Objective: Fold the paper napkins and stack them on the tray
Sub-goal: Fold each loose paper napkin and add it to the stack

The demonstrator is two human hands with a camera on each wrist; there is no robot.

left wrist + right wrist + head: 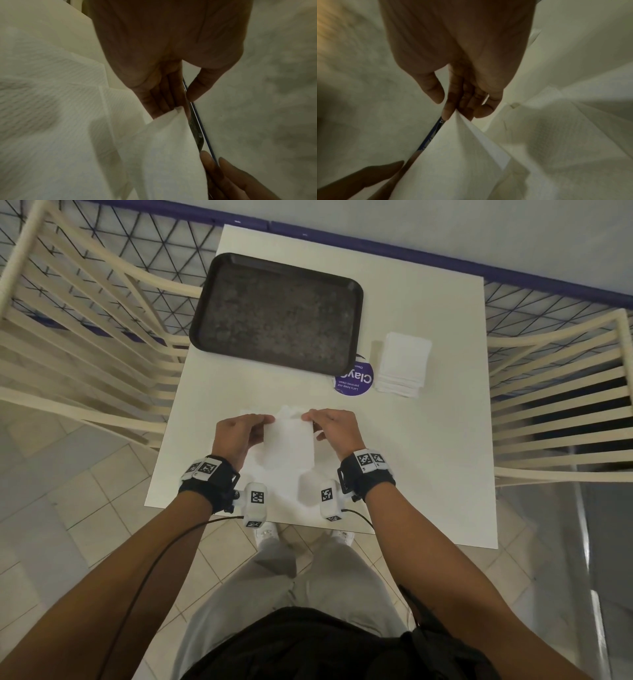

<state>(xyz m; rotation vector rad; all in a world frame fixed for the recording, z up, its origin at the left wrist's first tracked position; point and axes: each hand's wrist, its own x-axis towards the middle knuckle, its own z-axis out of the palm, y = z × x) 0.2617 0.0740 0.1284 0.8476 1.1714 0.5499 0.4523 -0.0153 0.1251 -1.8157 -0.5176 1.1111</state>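
A white paper napkin [288, 445] is lifted off the white table [428, 460], held by its two upper corners between my hands. My left hand [239, 433] pinches the left corner, seen close in the left wrist view where the fingers [164, 100] grip the napkin [163, 148]. My right hand [334, 429] pinches the right corner; its fingers [462, 100] clamp the paper's folded edge [453, 148]. More napkin paper lies flat under the hands. The dark tray [277, 313] at the far side holds nothing.
A stack of white napkins [404, 364] sits right of the tray, beside a round purple sticker [354, 381]. Cream slatted chairs [85, 337] flank the table on both sides. A wire fence runs behind.
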